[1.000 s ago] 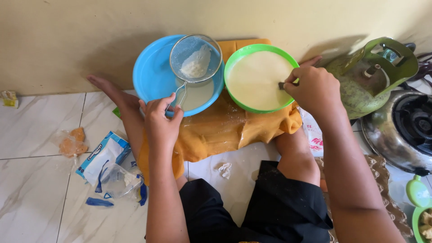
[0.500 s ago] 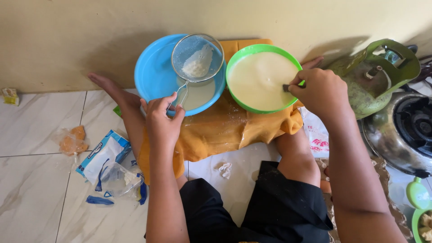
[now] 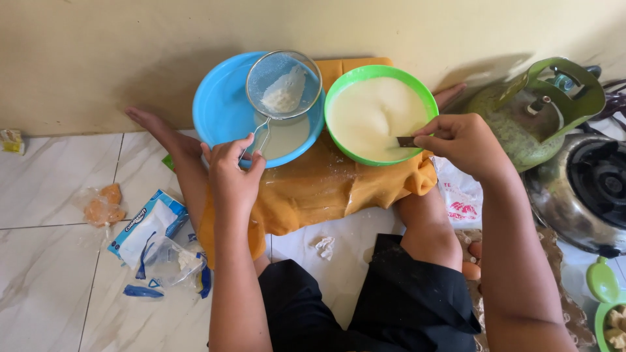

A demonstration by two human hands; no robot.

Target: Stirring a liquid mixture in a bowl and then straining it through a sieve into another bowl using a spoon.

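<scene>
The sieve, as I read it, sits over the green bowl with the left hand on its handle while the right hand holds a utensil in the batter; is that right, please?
Not quite: the head view shows the sieve over the blue bowl, not the green bowl. The left hand does hold its handle, and the right hand holds a utensil in the green bowl's batter.

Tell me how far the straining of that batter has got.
Done: some strained liquid lies in the blue bowl, and lumps sit caught in the sieve above it. In hand: the left hand grips the sieve handle, while the right hand holds a utensil in the green bowl. Left: the green bowl is nearly full of pale batter, so most is unstrained.
</scene>
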